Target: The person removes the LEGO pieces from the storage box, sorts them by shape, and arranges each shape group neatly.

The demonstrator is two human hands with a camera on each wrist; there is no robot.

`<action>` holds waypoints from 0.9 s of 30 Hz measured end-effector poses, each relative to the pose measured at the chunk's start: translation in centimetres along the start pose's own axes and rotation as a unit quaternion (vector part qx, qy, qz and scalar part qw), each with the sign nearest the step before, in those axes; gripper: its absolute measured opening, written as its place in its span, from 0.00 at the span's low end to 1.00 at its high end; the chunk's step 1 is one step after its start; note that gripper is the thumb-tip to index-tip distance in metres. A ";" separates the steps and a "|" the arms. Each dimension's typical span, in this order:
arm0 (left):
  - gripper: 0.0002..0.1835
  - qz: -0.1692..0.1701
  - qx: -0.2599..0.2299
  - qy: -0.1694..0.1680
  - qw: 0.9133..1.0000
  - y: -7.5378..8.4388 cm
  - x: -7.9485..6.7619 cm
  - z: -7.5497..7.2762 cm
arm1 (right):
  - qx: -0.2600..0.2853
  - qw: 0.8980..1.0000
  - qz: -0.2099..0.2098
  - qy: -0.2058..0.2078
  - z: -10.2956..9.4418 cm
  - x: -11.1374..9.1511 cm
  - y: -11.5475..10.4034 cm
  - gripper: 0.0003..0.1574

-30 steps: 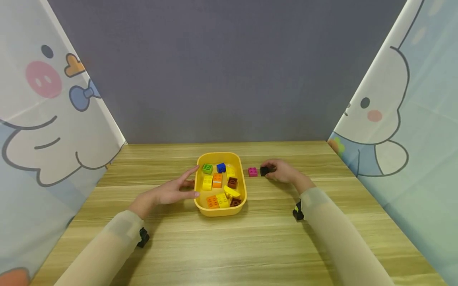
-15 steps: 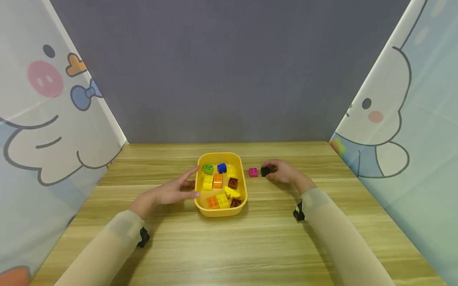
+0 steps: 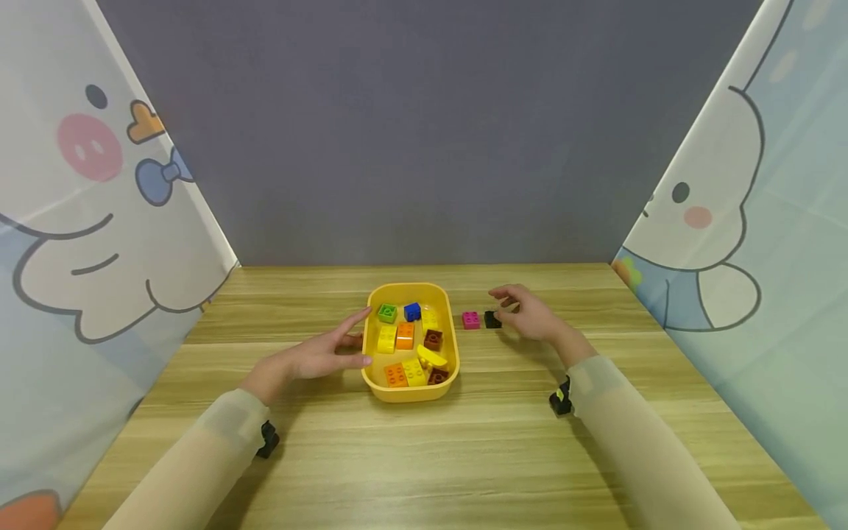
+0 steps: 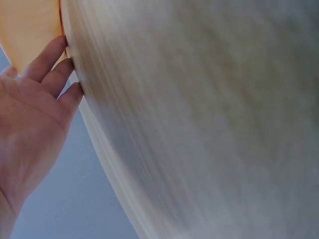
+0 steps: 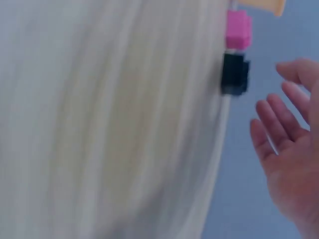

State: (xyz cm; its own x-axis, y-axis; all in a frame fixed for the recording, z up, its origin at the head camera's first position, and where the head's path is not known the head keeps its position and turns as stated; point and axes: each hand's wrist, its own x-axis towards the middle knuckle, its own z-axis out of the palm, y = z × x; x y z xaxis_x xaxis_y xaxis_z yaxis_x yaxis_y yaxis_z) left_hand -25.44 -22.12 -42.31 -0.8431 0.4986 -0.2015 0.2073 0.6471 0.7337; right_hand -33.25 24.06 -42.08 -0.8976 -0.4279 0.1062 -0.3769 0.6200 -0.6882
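A black toy brick (image 3: pixel 492 319) stands on the table just right of a pink brick (image 3: pixel 471 320); a narrow gap parts them. My right hand (image 3: pixel 530 316) hovers beside the black brick, fingers spread and holding nothing; the right wrist view shows the hand (image 5: pixel 294 134) apart from the black brick (image 5: pixel 234 74). At the yellow tray (image 3: pixel 411 394), my left hand (image 3: pixel 314 355) rests with extended fingers against its left side. In the left wrist view the fingertips of this hand (image 4: pixel 37 104) touch the tabletop beside the tray wall (image 4: pixel 30 30).
Inside the tray lie several bricks: a green one (image 3: pixel 387 313), a blue one (image 3: pixel 412 312), brown, orange and yellow ones, and a yellow banana-like piece (image 3: pixel 432 358). The wooden table (image 3: pixel 424 464) ends at a grey back panel (image 3: pixel 424 132), with printed curtains on both sides.
My right hand has let go of the black brick and lifted back to the right, its fingers opening. The black brick stays beside the pink one. The left hand keeps its place.
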 end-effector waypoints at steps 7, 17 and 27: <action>0.57 -0.004 0.001 0.000 1.000 -0.1 0.0 0.0 | 0.001 0.997 -0.063 0.050 1.3 0.3 -5.5 0.23; 0.58 0.001 0.005 -0.001 1.000 0.0 0.0 0.0 | -0.003 0.993 -0.116 -0.009 5.7 3.1 -10.1 0.22; 0.57 0.003 -0.012 -0.007 1.000 -0.1 0.1 -0.1 | -0.008 0.996 -0.081 -0.031 8.2 5.9 -11.8 0.23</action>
State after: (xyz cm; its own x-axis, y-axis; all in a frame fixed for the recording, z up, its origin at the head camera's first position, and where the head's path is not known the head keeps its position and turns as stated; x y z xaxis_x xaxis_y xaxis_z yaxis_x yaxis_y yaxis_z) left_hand -25.56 -22.22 -42.38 -0.8348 0.5108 -0.2054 0.2008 0.6299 0.7503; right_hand -32.24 8.87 -39.19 -0.8087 -0.5629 0.1708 -0.5204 0.5492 -0.6539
